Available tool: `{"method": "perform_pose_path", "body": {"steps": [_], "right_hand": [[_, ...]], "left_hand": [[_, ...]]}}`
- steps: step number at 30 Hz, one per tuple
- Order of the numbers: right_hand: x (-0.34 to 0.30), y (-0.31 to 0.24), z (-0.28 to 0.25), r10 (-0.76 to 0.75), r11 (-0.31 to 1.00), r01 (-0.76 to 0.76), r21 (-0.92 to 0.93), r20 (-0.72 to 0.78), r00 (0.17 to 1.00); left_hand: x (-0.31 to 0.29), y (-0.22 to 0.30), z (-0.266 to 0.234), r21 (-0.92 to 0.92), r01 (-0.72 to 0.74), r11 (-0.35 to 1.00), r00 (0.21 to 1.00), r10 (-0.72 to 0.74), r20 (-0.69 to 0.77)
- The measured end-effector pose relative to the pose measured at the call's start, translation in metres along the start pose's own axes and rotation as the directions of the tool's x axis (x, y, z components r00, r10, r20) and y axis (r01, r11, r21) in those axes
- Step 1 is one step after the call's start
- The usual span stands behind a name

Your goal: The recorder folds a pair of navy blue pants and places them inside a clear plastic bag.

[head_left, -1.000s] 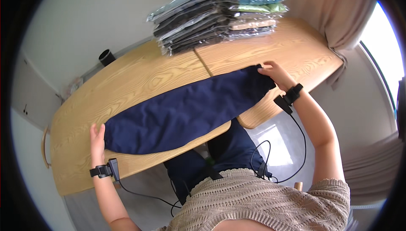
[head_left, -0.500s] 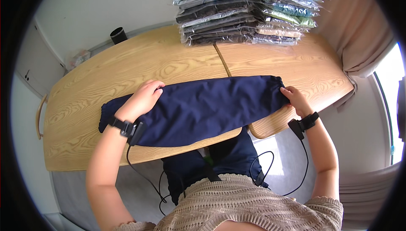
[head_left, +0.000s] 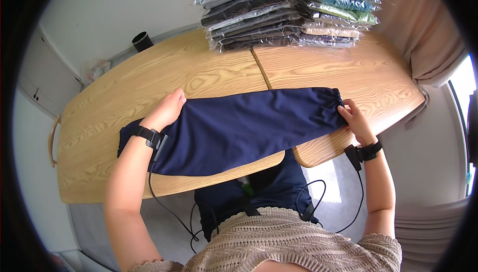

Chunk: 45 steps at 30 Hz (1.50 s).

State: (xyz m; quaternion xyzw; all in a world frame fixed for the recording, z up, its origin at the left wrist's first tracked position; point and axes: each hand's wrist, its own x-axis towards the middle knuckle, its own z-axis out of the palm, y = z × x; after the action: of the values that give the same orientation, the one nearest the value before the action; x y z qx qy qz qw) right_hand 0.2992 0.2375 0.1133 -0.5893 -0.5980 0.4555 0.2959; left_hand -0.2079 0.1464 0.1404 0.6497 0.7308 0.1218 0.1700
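A dark navy cloth garment is spread lengthwise near the front of the wooden table, with gathered, elastic-looking ends. Its exact kind cannot be made out. My left hand is closed on the garment's far edge, left of its middle, and the wrist and forearm cross over the left part. At the right end, my right hand pinches the gathered hem between thumb and fingers. The cloth lies fairly smooth between both hands, with a few soft creases toward the right.
A tall stack of clear-bagged folded clothes stands at the table's back. A gap splits the wooden table in two. Beyond its far left edge is a black cylindrical container. Cables hang from my wrist straps.
My left hand has closed on the far edge, its fingers drawn together. The right end of the garment and my right hand have shifted slightly right, and the cloth looks smoother.
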Motion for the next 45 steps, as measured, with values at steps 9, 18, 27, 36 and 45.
{"method": "perform_pose_path", "body": {"steps": [9, 18, 27, 36, 45], "right_hand": [[0.013, -0.025, -0.017, -0.15, 0.927, 0.143, -0.347, 0.008, 0.989], [0.065, -0.062, -0.004, -0.237, 0.799, 0.363, -0.479, 0.304, 0.923], [0.094, -0.048, -0.008, -0.053, 0.826, 0.23, -0.515, 0.335, 0.941], [0.066, -0.051, -0.027, -0.221, 0.824, 0.334, -0.457, 0.283, 0.933], [-0.059, -0.028, 0.032, -0.388, 0.641, 0.538, -0.548, 0.374, 0.843]], "left_hand": [[-0.014, -0.01, -0.016, -0.051, -0.123, 0.991, 0.992, 0.124, 0.009], [-0.056, -0.044, -0.048, -0.105, 0.09, 0.99, 0.996, -0.09, 0.004], [-0.062, -0.073, -0.038, -0.023, 0.182, 0.983, 0.983, -0.182, 0.005], [-0.079, -0.034, -0.039, -0.038, -0.028, 0.999, 0.974, 0.018, -0.226], [-0.158, 0.095, 0.044, -0.098, -0.276, 0.956, 0.957, 0.264, -0.121]]}}
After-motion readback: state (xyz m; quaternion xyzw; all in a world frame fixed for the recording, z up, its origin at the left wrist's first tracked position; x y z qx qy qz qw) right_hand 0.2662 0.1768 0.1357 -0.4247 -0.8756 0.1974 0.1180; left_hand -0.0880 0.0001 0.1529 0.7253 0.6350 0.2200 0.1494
